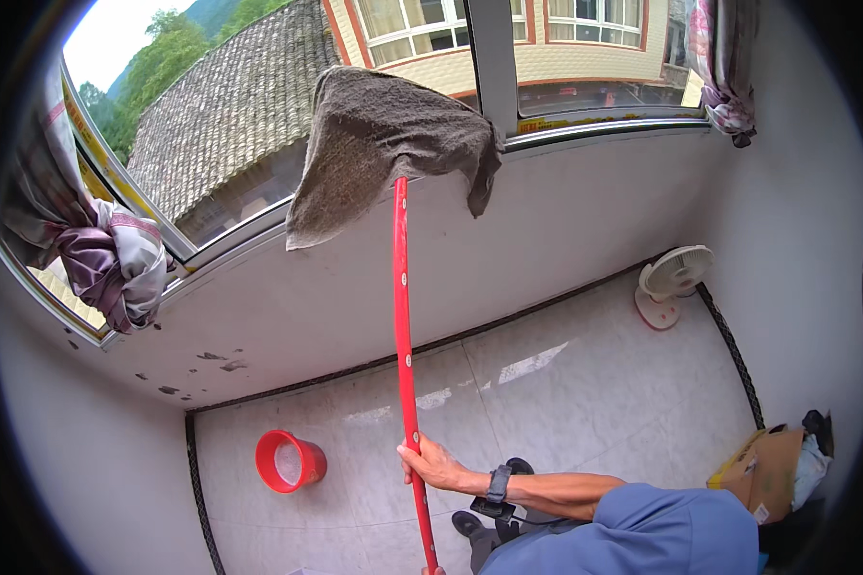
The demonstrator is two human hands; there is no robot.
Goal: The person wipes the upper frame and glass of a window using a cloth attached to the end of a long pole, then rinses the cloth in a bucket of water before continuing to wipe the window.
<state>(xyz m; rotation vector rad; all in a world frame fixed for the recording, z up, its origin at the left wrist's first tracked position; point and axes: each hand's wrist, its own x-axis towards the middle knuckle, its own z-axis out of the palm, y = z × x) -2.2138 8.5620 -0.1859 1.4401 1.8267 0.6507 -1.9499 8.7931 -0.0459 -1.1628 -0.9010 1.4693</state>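
Observation:
A long red pole (406,326) with pale dots rises from the lower edge toward the window. Over its top end hangs a damp-looking grey-brown cloth (393,134), spread against the window frame and sill; what lies beneath it is hidden. My right hand (435,465), with a dark band on its wrist, is wrapped round the lower part of the pole. Only a sliver of my left hand (438,571) shows at the bottom edge, on the pole below the right one.
A red bucket (316,464) with whitish contents stands on the tiled floor at left. A white fan (676,273) stands by the far right corner, and a cardboard box (772,470) at lower right. Knotted curtains (115,259) hang beside the sliding window (609,57).

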